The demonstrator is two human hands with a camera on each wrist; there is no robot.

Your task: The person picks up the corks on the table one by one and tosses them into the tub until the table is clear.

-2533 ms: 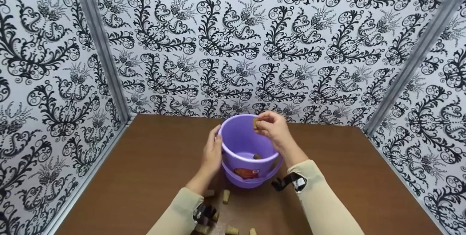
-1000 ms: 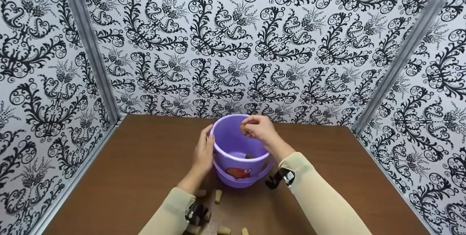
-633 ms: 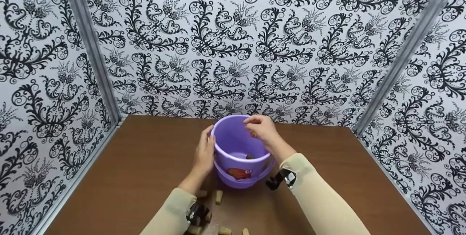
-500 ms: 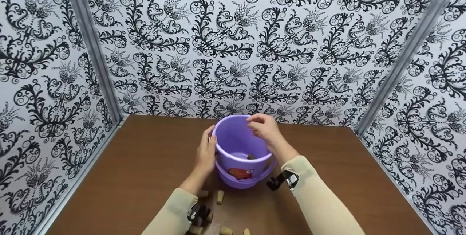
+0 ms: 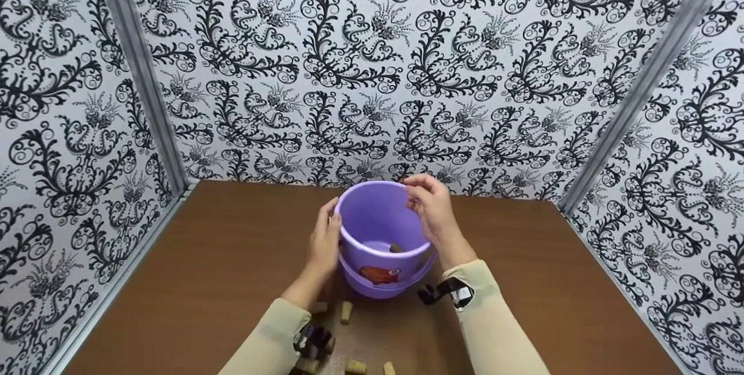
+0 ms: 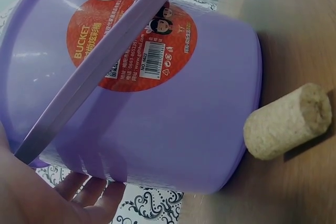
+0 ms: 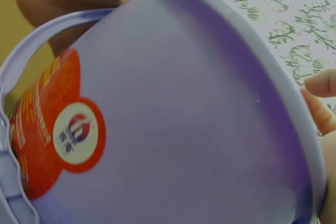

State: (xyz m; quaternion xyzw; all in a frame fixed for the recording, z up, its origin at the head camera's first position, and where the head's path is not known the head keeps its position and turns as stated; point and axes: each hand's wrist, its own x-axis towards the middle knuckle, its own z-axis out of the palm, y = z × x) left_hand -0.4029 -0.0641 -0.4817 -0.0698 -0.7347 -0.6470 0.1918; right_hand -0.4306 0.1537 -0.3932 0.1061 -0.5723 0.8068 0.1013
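White walls (image 5: 372, 67) with black scrolls are enclosing the counter (image 5: 232, 247) on three sides. Grey strips (image 5: 142, 72) are running down both corners. Brown wood-look counter is catching faint glare up front.

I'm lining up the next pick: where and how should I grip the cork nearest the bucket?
Probably pinch the cork mid-length across its long sides, coming from above: it lies on its side, one end towards the bucket, leaving little room at that end.
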